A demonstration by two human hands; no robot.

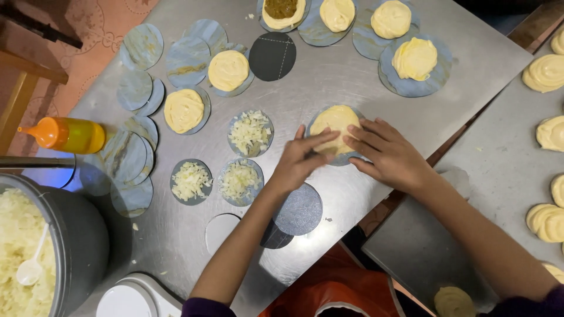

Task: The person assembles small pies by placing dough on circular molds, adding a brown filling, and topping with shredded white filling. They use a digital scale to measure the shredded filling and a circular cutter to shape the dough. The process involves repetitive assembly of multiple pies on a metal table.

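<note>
Overhead view of a steel table [329, 76] set with round paper discs. Near table centre: flattened yellow dough round [332, 124] on a blue-grey disc [346, 158], slightly oval, long axis running from lower left to upper right in view, no distinct pointed end. Left hand [299, 159] reaching in from below, fingers together and extended, tips pressed on the dough's lower edge. Right hand [389, 154] alongside, fingers slightly spread, tips touching the dough's right edge; neither hand clamped around it. To the left: three discs with chopped white filling [249, 132], orange squeeze bottle [67, 135], dark pot of filling [76, 235].
</note>
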